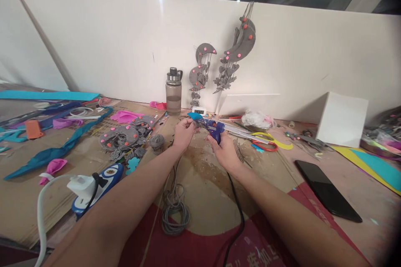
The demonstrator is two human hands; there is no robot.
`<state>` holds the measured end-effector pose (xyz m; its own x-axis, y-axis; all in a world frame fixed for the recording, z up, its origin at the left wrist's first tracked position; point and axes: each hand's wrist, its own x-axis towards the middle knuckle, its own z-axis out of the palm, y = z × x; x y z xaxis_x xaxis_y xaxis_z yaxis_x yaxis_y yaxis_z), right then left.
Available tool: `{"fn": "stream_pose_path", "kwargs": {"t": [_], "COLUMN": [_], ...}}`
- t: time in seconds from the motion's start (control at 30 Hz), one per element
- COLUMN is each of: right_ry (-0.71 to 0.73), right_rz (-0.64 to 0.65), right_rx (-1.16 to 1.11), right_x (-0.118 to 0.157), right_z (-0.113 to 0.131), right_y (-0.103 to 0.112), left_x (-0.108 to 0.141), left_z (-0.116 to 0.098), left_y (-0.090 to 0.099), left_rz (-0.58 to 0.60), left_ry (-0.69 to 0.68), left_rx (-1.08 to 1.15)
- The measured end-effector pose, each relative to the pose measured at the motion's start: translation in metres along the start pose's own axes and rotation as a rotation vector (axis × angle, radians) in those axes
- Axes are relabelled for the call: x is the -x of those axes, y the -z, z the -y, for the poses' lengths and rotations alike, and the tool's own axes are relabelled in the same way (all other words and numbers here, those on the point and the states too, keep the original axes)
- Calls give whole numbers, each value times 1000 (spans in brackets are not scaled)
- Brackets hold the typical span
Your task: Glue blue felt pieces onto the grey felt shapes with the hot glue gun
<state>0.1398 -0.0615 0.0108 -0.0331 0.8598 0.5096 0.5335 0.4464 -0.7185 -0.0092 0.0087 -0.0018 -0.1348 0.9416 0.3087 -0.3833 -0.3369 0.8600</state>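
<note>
Left hand (182,137): fingers narrow, pinching a small blue piece (195,116) that shows just beyond the fingertips.
Right hand (226,150): fingers wrapped around the handle of a dark blue glue gun (215,132), its front end pointing toward the left fingers and close to the blue piece; whether they touch is too small to tell.
Black cable (240,212): runs from below the right hand toward the viewer.
Grey cord (175,219): a looped coil nearer the viewer than the left fingers, on cardboard (209,200) covering part of the bench (376,227).
Yarn ball (157,142): grey, just left of the left hand.
Grey felt ornament (117,137): dotted with pink and orange, lying farther left of those fingers.
Power strip (108,181): blue and white, left of the left forearm, with a white plug (82,186) in it.
Water bottle (173,98): upright, beyond the left fingers.
Hanging ornaments (246,44): grey crescents against the white wall, beyond both hands.
Scissors (271,147): orange-handled, right of the right fingers.
Phone (327,190): black, lying well right of the right hand.
</note>
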Motion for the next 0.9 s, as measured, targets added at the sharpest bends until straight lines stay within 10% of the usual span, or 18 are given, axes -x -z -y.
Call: {"fn": "stream_pose_path", "kwargs": {"t": [0.9], "right_ry": [-64], "right_rz": [-67], "right_rx": [81], "right_x": [2], "right_z": [1], "right_y": [3], "left_x": [2], "left_z": [-7], "left_y": [-3], "left_rz": [-66], "left_ry": [-17], "left_rx": [39]}}
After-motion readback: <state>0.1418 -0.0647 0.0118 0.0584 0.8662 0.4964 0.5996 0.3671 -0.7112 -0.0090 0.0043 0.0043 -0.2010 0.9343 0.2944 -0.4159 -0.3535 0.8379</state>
